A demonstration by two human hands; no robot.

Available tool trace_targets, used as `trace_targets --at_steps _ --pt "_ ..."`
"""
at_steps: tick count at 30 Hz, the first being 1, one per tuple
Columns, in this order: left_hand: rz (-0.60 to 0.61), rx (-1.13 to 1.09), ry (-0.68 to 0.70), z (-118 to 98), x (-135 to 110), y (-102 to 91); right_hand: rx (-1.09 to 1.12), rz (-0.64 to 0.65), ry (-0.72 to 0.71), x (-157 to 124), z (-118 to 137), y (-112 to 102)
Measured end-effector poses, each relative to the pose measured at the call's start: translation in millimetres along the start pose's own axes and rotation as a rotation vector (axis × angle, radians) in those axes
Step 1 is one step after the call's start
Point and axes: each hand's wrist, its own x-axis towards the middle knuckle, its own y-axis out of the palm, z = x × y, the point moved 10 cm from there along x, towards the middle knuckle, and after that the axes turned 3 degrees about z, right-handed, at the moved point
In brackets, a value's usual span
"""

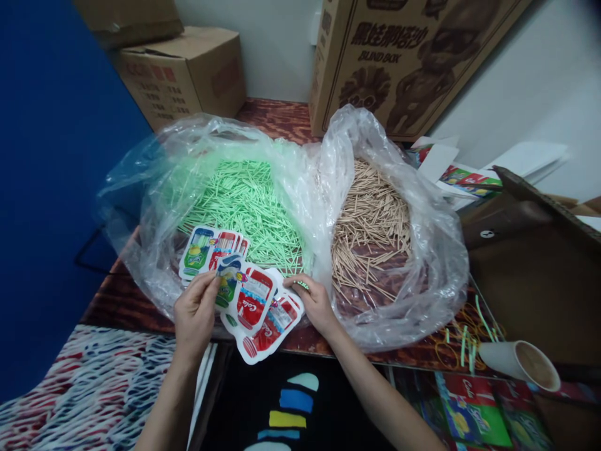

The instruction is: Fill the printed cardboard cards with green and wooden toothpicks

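Reddish wood-grain table (277, 119) set against a pale wall (277, 50), with a blue panel (42, 188) filling the left of the frame, a cardboard carton (188, 75) at upper left and a large printed carton (408, 69), lettered "BLIND BOX", at upper right. Two clear plastic bags lie open side by side: the left bag (124, 194) contains a heap of light green sticks (239, 194), the right bag (436, 250) a heap of tan sticks (369, 216). At lower centre, in front of the green heap, the left hand (196, 313) pinches a green-and-blue "Sprite" card (229, 285) between thumb and fingers; red "Cola" cards (256, 297) fan out from it toward the right. Apart from the left, the right hand (317, 304) has thumb and fingers closed on a few short green pieces (301, 285) at the right edge of the fan; whether it also grips a card cannot be told. Further overlapping printed cards (196, 252) lie just above the left hand, near the green heap. At lower right, a paper cup (498, 357) lies tilted beside rubber bands (441, 354) and loose green sticks (463, 347), near a dark open box (530, 282); printed packets (474, 407) appear below.
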Motion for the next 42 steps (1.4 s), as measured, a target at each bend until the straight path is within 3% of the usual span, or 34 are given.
trace_targets --at_steps 4,14,17,20,22,25,31,36,42 --pt "-0.004 -0.06 -0.057 3 -3 -1.1 -0.001 0.008 0.003 0 0 1" --pt "0.161 -0.067 -0.009 -12 -8 18.5 0.043 -0.006 0.042 0 0 -1" --pt "0.251 -0.068 0.003 -19 -13 34.3 0.221 -0.076 0.108 6 3 -11" --pt "0.344 -0.104 0.003 -26 -21 57.4 0.571 -0.128 0.16 19 17 -19" --pt "0.391 -0.141 0.0 -30 -26 72.7 0.746 -0.1 0.169 29 33 -18" --pt "0.438 -0.2 -0.031 -32 -32 90.6 0.81 -0.016 0.2 37 52 -13" --pt "0.431 -0.287 -0.157 -24 -36 104.3 0.698 0.101 0.296 24 63 1" --pt "0.374 -0.363 -0.144 -30 -35 106.9 0.393 0.273 0.329 11 76 5" --pt "0.265 -0.451 -0.208 -23 -36 104.8 -0.174 0.154 0.123 2 100 -23"
